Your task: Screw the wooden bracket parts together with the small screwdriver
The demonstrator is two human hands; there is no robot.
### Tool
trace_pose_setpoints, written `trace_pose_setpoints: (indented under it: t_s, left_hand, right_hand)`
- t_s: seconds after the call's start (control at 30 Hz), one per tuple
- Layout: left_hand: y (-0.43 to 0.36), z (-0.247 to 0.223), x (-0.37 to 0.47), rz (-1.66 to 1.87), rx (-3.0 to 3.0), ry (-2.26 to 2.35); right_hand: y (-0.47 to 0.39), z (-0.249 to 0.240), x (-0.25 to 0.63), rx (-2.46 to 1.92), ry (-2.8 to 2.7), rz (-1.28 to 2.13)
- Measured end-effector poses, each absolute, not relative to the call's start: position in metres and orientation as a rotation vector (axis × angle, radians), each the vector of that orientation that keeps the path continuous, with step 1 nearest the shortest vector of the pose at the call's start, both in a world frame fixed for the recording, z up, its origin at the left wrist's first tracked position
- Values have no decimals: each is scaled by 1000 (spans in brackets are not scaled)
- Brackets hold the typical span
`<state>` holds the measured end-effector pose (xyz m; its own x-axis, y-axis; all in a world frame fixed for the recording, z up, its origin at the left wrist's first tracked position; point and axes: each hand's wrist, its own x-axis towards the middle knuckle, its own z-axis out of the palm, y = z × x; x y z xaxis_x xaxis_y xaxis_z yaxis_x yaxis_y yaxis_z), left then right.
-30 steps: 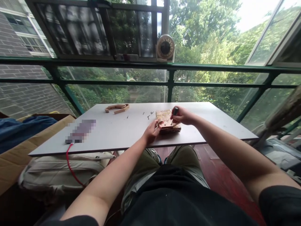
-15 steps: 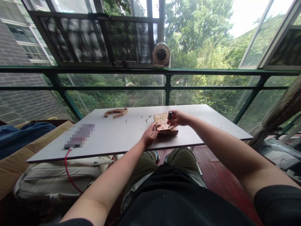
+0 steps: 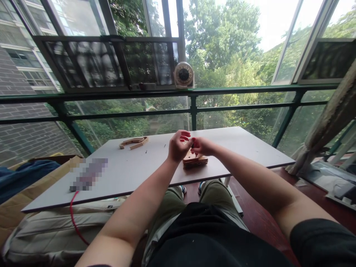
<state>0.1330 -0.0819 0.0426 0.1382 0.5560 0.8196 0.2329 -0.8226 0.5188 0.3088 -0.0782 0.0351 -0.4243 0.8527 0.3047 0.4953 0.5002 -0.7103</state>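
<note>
A stack of thin wooden pieces (image 3: pixel 194 161) lies near the table's front edge, its top partly covered by the hands. Above it my right hand (image 3: pixel 202 146) is closed around a small dark-handled screwdriver (image 3: pixel 192 145), most of which is hidden. My left hand (image 3: pixel 179 145) is raised just left of the right one, its fingers apart and curved, the thumb close to the top of the screwdriver. Nothing shows in its grasp.
A curved wooden piece (image 3: pixel 134 142) rests at the table's back left, with small screws (image 3: pixel 146 151) near it. A blurred-out device (image 3: pixel 90 174) with a red cable is on the left. A small fan (image 3: pixel 184 75) stands beyond the table (image 3: pixel 133 174).
My left hand has left the wooden stack and risen beside my right hand, its fingers opening. The screwdriver has stayed in my right hand. The view has shifted, showing the table slightly lower.
</note>
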Motion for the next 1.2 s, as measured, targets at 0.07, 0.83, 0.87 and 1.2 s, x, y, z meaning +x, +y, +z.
trace_pose_setpoints:
  t_s: [0.07, 0.83, 0.87, 1.2]
  left_hand:
    - [-78, 44, 138, 1756, 2122, 822]
    - [-71, 23, 154, 1538, 2158, 734]
    - [-71, 24, 156, 1498, 2181, 718]
    - [-66, 17, 158, 1380, 2099, 563]
  right_hand:
    - [-80, 31, 309, -1092, -2061, 685]
    - [-88, -57, 351, -1091, -1484, 566]
    - [-88, -61, 349, -1083, -1465, 568]
    - [-101, -70, 340, -1057, -1428, 497]
